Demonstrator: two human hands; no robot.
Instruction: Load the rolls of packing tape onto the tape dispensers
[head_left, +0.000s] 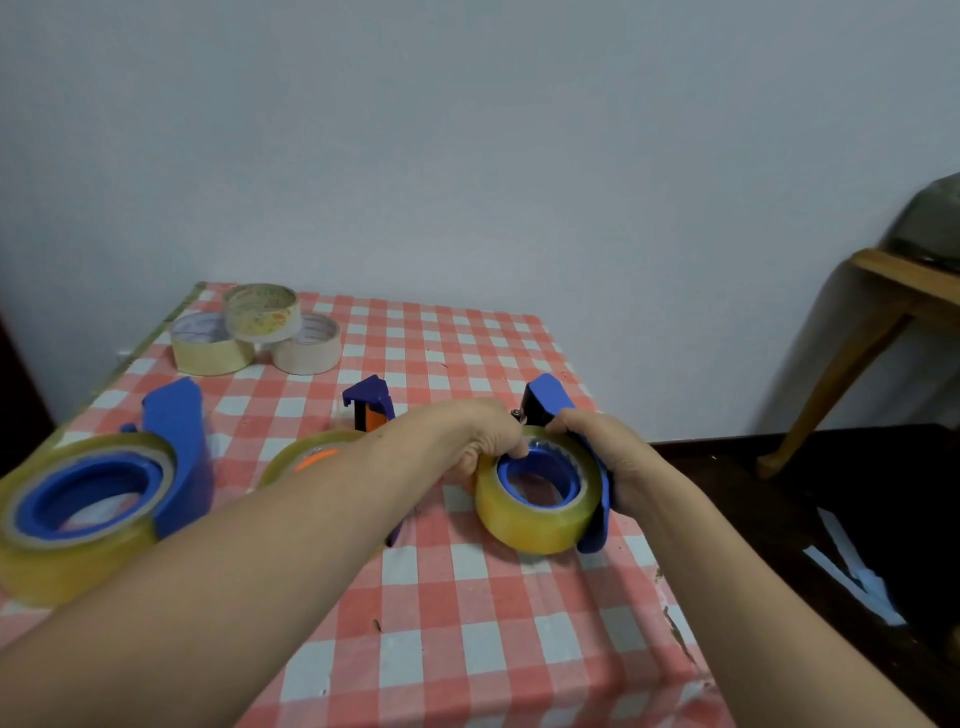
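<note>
At table's (467, 649) right, dispenser (550, 397) holds roll (535, 525).

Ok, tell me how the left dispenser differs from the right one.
The left dispenser lies untouched on the cloth; the right dispenser is gripped by the left hand and right hand. The left dispenser sits at the cloth's left edge, nearer the camera; the right dispenser sits toward the right edge. Both are blue and loaded: left roll and right roll are both yellowish.
</note>
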